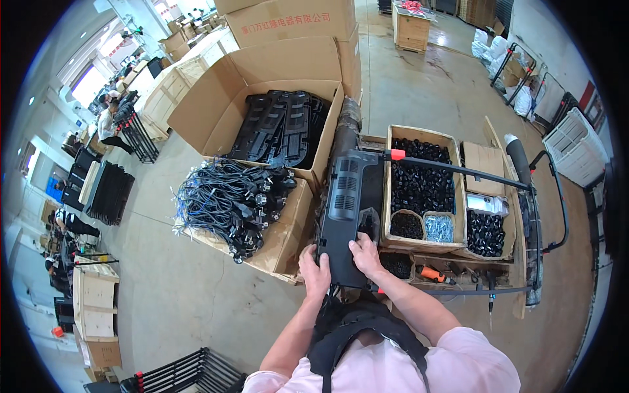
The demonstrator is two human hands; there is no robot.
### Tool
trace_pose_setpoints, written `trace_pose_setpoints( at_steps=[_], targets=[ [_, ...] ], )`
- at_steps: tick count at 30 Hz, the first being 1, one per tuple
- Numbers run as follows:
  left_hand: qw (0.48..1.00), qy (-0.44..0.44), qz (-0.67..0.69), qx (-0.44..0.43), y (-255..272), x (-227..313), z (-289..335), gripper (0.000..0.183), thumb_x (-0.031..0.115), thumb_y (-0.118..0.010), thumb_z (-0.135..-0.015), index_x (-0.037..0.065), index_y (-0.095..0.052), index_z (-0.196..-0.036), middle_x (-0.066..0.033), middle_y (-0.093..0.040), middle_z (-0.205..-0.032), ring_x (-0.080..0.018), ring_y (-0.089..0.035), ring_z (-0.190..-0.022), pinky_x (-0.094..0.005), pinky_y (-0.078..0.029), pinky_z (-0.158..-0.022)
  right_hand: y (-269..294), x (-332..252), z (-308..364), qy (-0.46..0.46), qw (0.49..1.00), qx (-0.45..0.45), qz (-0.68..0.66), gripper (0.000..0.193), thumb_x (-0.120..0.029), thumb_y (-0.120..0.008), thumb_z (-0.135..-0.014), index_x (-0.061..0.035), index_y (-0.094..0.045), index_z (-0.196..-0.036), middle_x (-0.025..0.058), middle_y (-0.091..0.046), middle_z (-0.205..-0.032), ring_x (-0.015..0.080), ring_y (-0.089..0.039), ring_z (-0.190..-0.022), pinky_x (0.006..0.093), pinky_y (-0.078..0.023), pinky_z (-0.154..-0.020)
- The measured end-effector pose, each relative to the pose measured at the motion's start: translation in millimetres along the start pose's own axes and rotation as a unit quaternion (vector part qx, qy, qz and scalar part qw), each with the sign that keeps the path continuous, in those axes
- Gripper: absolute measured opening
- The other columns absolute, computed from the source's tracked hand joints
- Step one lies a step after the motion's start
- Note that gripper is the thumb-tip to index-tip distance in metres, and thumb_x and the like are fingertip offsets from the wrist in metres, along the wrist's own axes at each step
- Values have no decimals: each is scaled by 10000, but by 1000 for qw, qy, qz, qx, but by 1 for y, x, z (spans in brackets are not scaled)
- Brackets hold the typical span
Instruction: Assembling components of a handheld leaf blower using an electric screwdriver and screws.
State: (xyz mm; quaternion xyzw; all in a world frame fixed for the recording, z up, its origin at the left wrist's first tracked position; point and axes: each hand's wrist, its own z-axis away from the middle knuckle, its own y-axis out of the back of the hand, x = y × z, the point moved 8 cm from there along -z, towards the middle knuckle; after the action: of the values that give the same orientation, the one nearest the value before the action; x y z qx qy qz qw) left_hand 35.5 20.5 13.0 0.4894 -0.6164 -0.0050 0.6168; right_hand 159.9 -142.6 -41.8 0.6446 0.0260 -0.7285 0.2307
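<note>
A long black plastic cover with vent slots at its far end lies lengthwise in front of me. My left hand grips its left edge near the close end, thumb on top. On the opposite edge, my right hand is closed round it in the same way, a little farther forward. The fingertips under both edges are hidden. A black metal frame with red corner pieces reaches from the cover across to the right, over the parts boxes.
On the left, bundled black power cords lie on a cardboard box, and an open carton behind holds more black covers. A wooden bin of black parts and screws stands right. An orange-handled tool and a power screwdriver lie nearer.
</note>
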Motion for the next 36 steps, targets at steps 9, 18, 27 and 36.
trace_pose_setpoints(
  at_steps=[9, 18, 27, 36],
  targets=[
    [988, 74, 90, -98, -16, -6, 9, 506, 204, -424, -1105, -15, -404, -1561, -266, -520, -1515, -388, -532, -1384, -428, -411, -1162, -2, 15, -3, -41, 999, -13, 9, 487, -210, -606, -1031, 79, -507, -1411, 162, -740, -1038, 227, -710, -873, 373, -546, -804],
    [984, 86, 95, -125, -18, -10, 7, 514, 214, -429, -1101, -16, -412, -1560, -247, -514, -1536, -352, -515, -1415, -408, -392, -1175, 12, 9, 3, -78, 997, -9, -9, 521, -290, -653, -997, 35, -552, -1392, 210, -748, -1085, 352, -720, -1047, 440, -544, -930],
    [962, -126, 88, -227, -55, 140, -40, 164, 89, -679, -958, 18, -707, -1103, -135, -678, -1072, -300, -666, -1014, -383, -533, -913, 192, -2, 91, -97, 981, 46, -161, 330, -161, -612, -1028, 5, -625, -1313, 60, -690, -967, 105, -619, -741, 273, -525, -679],
    [596, -457, -135, -646, -291, 127, 92, 309, 137, -700, -904, 122, -702, -1212, -121, -667, -1142, -337, -649, -1151, -455, -539, -994, 291, 18, 252, -151, 944, 258, -138, 241, -167, -615, -1027, 16, -671, -1172, 45, -692, -879, 86, -608, -720, 256, -499, -654]
  ],
)
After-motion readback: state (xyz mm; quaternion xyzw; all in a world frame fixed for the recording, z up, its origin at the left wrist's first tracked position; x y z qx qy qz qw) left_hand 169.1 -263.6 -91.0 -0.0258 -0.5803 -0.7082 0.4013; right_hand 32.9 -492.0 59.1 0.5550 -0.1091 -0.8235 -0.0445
